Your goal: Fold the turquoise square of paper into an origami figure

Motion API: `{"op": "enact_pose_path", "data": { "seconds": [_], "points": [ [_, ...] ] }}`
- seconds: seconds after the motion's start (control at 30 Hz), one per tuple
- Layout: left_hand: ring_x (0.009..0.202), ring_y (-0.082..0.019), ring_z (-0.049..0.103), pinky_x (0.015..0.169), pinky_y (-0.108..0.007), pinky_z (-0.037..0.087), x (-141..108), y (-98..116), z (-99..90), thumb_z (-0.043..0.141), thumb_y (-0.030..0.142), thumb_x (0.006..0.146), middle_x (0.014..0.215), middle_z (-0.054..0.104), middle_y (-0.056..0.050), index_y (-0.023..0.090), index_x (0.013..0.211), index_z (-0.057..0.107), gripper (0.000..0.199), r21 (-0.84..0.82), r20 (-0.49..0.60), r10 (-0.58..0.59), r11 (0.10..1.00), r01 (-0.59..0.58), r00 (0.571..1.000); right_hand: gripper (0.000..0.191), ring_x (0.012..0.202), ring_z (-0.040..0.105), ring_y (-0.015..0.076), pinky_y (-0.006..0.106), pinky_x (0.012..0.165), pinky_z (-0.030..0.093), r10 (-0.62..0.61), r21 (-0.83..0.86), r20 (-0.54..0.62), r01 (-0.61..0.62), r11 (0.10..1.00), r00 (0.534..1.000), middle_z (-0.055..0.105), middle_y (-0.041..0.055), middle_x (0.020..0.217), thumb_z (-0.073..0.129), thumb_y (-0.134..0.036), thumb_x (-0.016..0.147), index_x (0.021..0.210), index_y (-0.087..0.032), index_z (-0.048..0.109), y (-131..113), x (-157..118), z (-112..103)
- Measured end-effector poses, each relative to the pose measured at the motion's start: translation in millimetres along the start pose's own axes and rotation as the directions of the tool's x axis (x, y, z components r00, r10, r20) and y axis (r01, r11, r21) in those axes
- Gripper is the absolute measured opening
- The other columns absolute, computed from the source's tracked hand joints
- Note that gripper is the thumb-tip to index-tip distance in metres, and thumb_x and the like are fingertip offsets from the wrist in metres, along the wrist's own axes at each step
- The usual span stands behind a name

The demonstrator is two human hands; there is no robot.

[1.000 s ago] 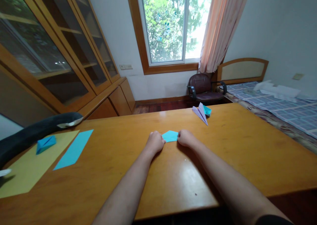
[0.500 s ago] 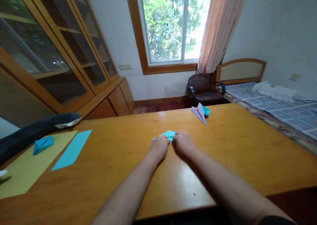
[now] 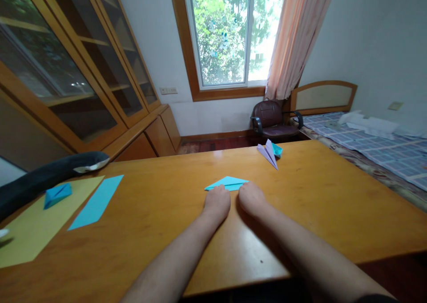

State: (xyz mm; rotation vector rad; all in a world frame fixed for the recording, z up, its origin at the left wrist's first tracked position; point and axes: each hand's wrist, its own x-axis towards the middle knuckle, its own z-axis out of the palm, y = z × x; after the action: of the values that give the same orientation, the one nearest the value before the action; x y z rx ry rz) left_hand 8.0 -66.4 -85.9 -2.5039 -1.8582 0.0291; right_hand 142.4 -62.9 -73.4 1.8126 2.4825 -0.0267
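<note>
A folded cyan paper shape (image 3: 227, 183), flat and pointed like a paper plane, lies in the middle of the wooden table (image 3: 320, 205). My left hand (image 3: 217, 202) and my right hand (image 3: 251, 197) rest side by side on the table just in front of its near edge, fingers curled under. Whether their fingertips still touch the paper is hidden by the knuckles. Farther back lie a purple paper plane (image 3: 267, 154) and a small teal folded piece (image 3: 277, 149) beside it.
At the left lie a yellow sheet (image 3: 36, 223), a cyan paper strip (image 3: 96, 201) and a blue folded piece (image 3: 57, 194). A dark padded object (image 3: 43, 178) curves along the left edge. A chair (image 3: 271, 120), a bed (image 3: 376, 138) and glass cabinets (image 3: 76, 62) surround the table.
Both hands drew back toward me and came together, uncovering the cyan paper, which now shows as a flat pointed shape.
</note>
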Motion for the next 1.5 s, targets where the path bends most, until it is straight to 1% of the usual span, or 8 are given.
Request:
{"op": "enact_pose_path", "data": {
  "seconds": [0.13, 0.4, 0.53, 0.7, 0.93, 1.2, 1.37, 1.5],
  "points": [
    [0.090, -0.026, 0.061, 0.077, -0.036, 0.049, 0, -3, -0.1, 0.040, 0.009, 0.082, 0.091, 0.065, -0.016, 0.010, 0.086, 0.069, 0.030, -0.003, 0.009, -0.026, 1.000, 0.026, 1.000, 0.025, 0.076, 0.065, 0.0263, 0.030, 0.068, 0.046, 0.018, 0.018, 0.021, -0.019, 1.000, 1.000, 0.070, 0.0176, 0.081, 0.048, -0.007, 0.079, 0.078, -0.010, 0.073, 6, 0, -4],
    [0.090, -0.025, 0.061, 0.079, -0.035, 0.049, 0, -10, 1.5, 0.038, 0.010, 0.083, 0.091, 0.065, -0.016, 0.010, 0.087, 0.069, 0.031, 0.011, 0.004, 0.006, 1.000, -0.006, 1.000, 0.025, 0.079, 0.064, 0.0263, 0.032, 0.068, 0.044, 0.077, 0.095, -0.086, -0.069, 0.993, 0.993, 0.068, 0.0174, 0.083, 0.044, -0.010, 0.080, 0.079, -0.011, 0.070, 1, 6, 8],
    [0.088, -0.024, 0.062, 0.079, -0.034, 0.049, 3, -13, 1.8, 0.037, 0.012, 0.084, 0.092, 0.066, -0.014, 0.013, 0.090, 0.069, 0.033, 0.015, 0.016, -0.022, 1.000, 0.021, 1.000, 0.025, 0.080, 0.061, 0.0212, 0.029, 0.068, 0.041, -0.018, 0.179, -0.189, 0.052, 0.983, 0.982, 0.066, 0.0121, 0.089, 0.040, -0.015, 0.086, 0.088, -0.015, 0.065, -6, 8, 15],
    [0.085, -0.026, 0.064, 0.074, -0.035, 0.049, 6, -12, 0.2, 0.035, 0.015, 0.085, 0.089, 0.068, -0.015, 0.014, 0.088, 0.070, 0.035, -0.007, 0.058, -0.012, 1.000, 0.013, 0.998, 0.027, 0.082, 0.057, 0.0183, 0.027, 0.070, 0.038, -0.122, 0.244, -0.154, 0.157, 0.957, 0.981, 0.063, 0.0102, 0.091, 0.039, -0.022, 0.089, 0.087, -0.016, 0.066, -13, 8, 23],
    [0.078, -0.021, 0.063, 0.071, -0.031, 0.046, 5, -27, -9.5, 0.041, 0.030, 0.087, 0.086, 0.070, -0.011, 0.019, 0.082, 0.071, 0.032, -0.210, -0.014, 0.185, 0.960, -0.184, 0.983, 0.028, 0.089, 0.052, 0.0190, 0.028, 0.077, 0.035, -0.139, 0.247, -0.193, 0.185, 0.951, 0.971, 0.062, 0.0091, 0.091, 0.041, -0.024, 0.089, 0.088, -0.018, 0.068, -6, 13, 25],
    [0.100, -0.017, 0.057, 0.092, -0.029, 0.043, 15, -73, 3.7, 0.046, 0.007, 0.078, 0.106, 0.066, -0.007, 0.020, 0.100, 0.069, 0.034, -0.383, -0.221, 0.226, 0.874, -0.298, 0.949, 0.028, 0.096, 0.052, 0.0198, 0.030, 0.078, 0.031, -0.139, 0.235, -0.148, 0.171, 0.957, 0.979, 0.066, 0.0085, 0.099, 0.039, -0.022, 0.089, 0.088, -0.018, 0.067, 0, 18, 13],
    [0.120, -0.018, 0.048, 0.105, -0.034, 0.036, 13, -66, 5.1, 0.048, 0.008, 0.079, 0.122, 0.060, -0.002, 0.024, 0.096, 0.070, 0.032, -0.360, -0.162, 0.384, 0.835, -0.417, 0.909, 0.025, 0.094, 0.055, 0.0180, 0.030, 0.079, 0.029, -0.198, 0.288, -0.163, 0.239, 0.927, 0.967, 0.068, 0.0065, 0.096, 0.042, -0.019, 0.087, 0.087, -0.019, 0.067, 10, 21, 12],
    [0.107, -0.016, 0.056, 0.097, -0.030, 0.041, 11, -55, -2.6, 0.047, 0.013, 0.082, 0.109, 0.066, -0.002, 0.024, 0.095, 0.069, 0.028, -0.373, -0.099, 0.431, 0.819, -0.436, 0.897, 0.023, 0.095, 0.054, 0.0170, 0.028, 0.080, 0.030, -0.208, 0.300, -0.282, 0.292, 0.908, 0.937, 0.066, 0.0060, 0.097, 0.044, -0.020, 0.087, 0.092, -0.019, 0.066, 14, 20, 12]
  ]
}}
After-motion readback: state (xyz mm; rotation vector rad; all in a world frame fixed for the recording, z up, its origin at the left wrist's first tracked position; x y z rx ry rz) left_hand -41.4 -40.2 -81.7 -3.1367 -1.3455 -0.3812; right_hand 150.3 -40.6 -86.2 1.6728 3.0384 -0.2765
